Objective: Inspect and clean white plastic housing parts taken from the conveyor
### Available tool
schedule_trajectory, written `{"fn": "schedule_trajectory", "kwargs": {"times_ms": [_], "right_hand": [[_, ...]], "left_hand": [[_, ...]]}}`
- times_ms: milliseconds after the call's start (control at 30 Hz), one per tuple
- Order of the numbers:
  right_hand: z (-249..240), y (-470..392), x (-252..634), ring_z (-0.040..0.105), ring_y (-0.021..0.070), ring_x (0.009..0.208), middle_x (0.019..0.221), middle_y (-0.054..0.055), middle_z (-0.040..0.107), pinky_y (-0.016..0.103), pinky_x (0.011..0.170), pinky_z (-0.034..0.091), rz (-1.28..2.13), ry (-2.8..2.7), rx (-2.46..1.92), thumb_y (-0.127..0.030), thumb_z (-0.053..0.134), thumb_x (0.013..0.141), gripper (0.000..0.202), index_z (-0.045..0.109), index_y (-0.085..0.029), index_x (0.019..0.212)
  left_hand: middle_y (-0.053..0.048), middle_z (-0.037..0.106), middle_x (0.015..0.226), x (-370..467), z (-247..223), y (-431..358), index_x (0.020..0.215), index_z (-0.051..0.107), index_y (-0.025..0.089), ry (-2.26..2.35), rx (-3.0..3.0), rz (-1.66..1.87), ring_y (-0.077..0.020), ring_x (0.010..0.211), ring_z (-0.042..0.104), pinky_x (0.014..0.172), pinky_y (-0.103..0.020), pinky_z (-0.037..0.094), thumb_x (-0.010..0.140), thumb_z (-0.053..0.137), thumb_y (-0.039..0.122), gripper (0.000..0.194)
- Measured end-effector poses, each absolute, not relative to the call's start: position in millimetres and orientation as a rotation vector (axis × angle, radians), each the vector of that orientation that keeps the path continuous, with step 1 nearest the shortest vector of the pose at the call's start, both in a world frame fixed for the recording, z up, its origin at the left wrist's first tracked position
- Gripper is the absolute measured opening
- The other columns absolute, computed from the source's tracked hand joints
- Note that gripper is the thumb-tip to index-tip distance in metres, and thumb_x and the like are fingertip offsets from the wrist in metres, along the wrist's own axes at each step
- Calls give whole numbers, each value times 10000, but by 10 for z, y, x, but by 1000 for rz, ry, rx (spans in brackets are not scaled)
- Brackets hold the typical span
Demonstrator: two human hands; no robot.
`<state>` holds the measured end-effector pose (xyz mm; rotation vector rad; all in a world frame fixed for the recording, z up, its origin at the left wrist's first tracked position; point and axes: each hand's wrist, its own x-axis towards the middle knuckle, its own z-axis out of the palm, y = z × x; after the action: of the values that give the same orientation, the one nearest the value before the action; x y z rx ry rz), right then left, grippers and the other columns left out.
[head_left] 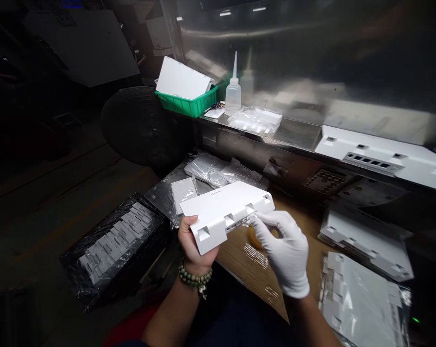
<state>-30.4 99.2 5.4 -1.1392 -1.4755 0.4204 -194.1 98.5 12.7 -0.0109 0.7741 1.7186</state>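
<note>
My left hand (196, 246), bare with a bead bracelet at the wrist, grips a white plastic device housing (225, 205) by its left end. The housing is tilted, showing square notches along its near edge and a row of port cut-outs (238, 222) between them. My right hand (281, 250), in a white glove, has thumb and forefinger pinched together at the right end of those ports. Whatever is between these fingertips is too small or hidden to make out. Behind the gloved fingers, a yellow round object (257, 237) shows in part on the brown cardboard (247, 262).
To the left stands a black-lined bin (145, 200) holding several small white parts. Bagged white pieces (207, 168) lie behind the housing. The metal shelf (297, 135) carries a green basket (189, 105), a squeeze bottle (233, 96) and another housing (384, 154). Bagged housings (362, 299) lie at right.
</note>
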Motion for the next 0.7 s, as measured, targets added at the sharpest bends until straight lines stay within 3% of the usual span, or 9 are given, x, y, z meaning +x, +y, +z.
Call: {"fn": "schedule_trajectory", "kwargs": {"times_ms": [400, 700], "right_hand": [[-24, 882, -657, 704, 158, 799, 910, 26, 739, 281, 742, 576, 435, -1660, -1022, -193, 741, 880, 89, 736, -237, 957], [80, 846, -592, 673, 149, 740, 879, 21, 725, 287, 685, 562, 428, -1671, -1019, -185, 740, 881, 102, 744, -242, 966]], "left_hand": [[-51, 746, 837, -1887, 57, 944, 981, 719, 193, 799, -21, 1739, -224, 752, 703, 717, -306, 567, 651, 655, 306, 355], [-41, 702, 775, -1933, 45, 850, 812, 686, 211, 819, 67, 1815, -208, 726, 666, 688, -293, 561, 621, 678, 319, 220]]}}
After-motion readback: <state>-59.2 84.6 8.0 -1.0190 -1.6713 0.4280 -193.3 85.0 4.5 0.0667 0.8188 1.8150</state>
